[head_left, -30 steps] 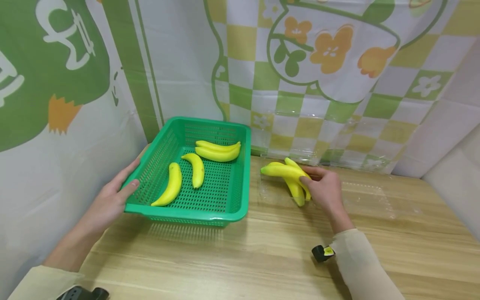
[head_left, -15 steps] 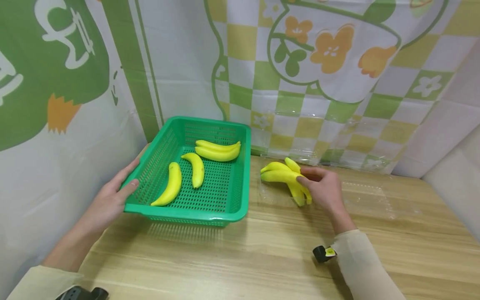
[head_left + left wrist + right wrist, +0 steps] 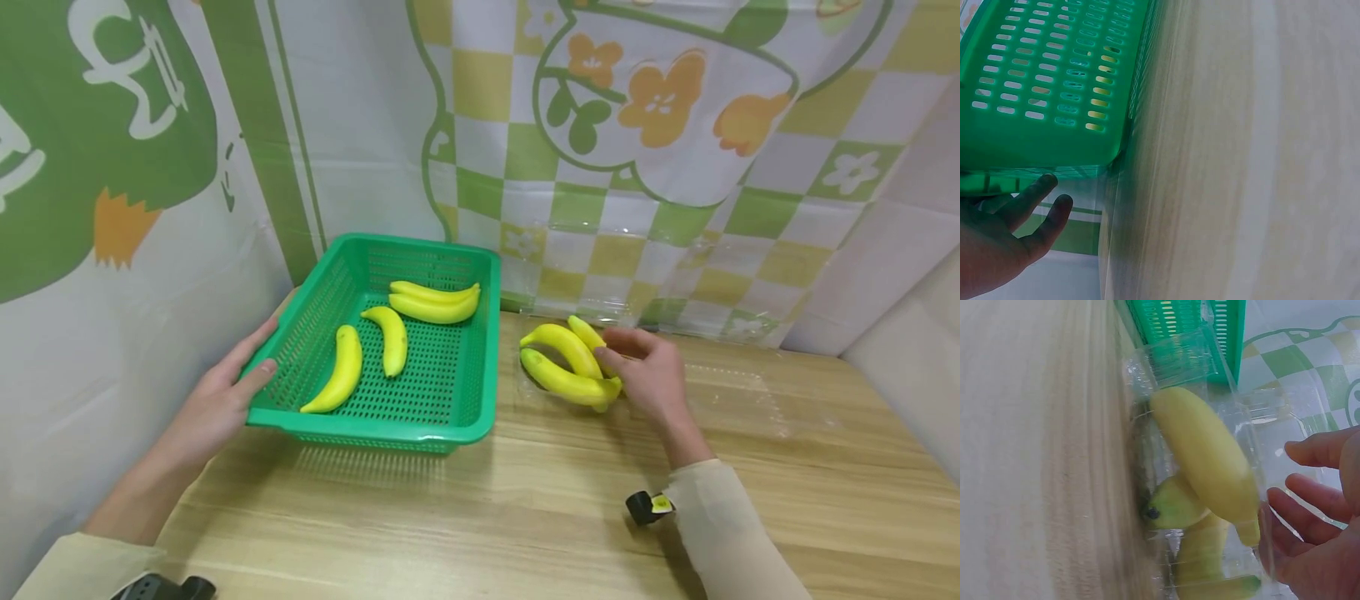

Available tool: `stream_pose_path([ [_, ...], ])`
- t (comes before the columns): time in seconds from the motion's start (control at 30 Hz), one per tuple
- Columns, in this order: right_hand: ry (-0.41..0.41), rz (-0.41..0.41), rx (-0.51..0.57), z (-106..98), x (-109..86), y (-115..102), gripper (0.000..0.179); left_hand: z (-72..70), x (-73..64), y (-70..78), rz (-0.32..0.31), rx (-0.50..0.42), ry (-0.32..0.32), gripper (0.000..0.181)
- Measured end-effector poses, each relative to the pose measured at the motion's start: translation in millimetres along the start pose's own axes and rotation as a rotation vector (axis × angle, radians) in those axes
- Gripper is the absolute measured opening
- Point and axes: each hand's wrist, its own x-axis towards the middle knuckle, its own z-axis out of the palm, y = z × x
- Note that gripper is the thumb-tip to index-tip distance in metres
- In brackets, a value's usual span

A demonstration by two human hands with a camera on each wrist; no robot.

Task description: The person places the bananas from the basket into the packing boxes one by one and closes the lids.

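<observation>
In the head view my left hand [image 3: 225, 396] holds the left rim of a green plastic basket [image 3: 420, 432], thumb over the edge. The left wrist view shows fingers [image 3: 1050, 228] under the basket's rim. Inside lie a joined pair of bananas [image 3: 435, 305], a small banana [image 3: 394, 342] and a larger banana [image 3: 341, 371]. My right hand [image 3: 648, 375] is beside three bananas in a clear plastic container: a front banana [image 3: 566, 383], a curved banana [image 3: 566, 343] and a back banana [image 3: 587, 332]. In the right wrist view its fingers are spread, apart from the nearest banana [image 3: 1207, 453].
The clear container [image 3: 738, 400] extends right across the wooden table [image 3: 525, 517], its raised lid against the patterned cloth [image 3: 480, 158] at the back. Another cloth wall [image 3: 127, 333] stands close on the left, and a pale surface [image 3: 907, 342] lies at the right.
The front banana has swung down from across the others to the container's near side, uncovering the curved banana. My right hand has let go of it. Left hand and basket stay put.
</observation>
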Motion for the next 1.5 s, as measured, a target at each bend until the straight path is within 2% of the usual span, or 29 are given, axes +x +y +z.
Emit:
stream_pose_path([
  [0.27, 0.08, -0.055, 0.087, -3, -1.9, -1, 0.037, 0.2, -1.6, 0.3, 0.0, -0.01, -0.001, 0.06],
  [0.53, 0.101, -0.053, 0.092, -4, -2.9, 0, 0.033, -0.4, -3.4, -0.6, 0.01, -0.011, -0.005, 0.058],
  [0.93, 0.117, -0.037, 0.116, -6, -2.2, 1, 0.032, -1.1, -2.0, -3.2, -0.011, -0.013, -0.004, 0.06],
  [1.5, 0.157, -0.052, 0.084, -12, -2.6, 1, 0.034, 0.1, 1.5, -2.0, -0.006, -0.011, 0.005, 0.06],
])
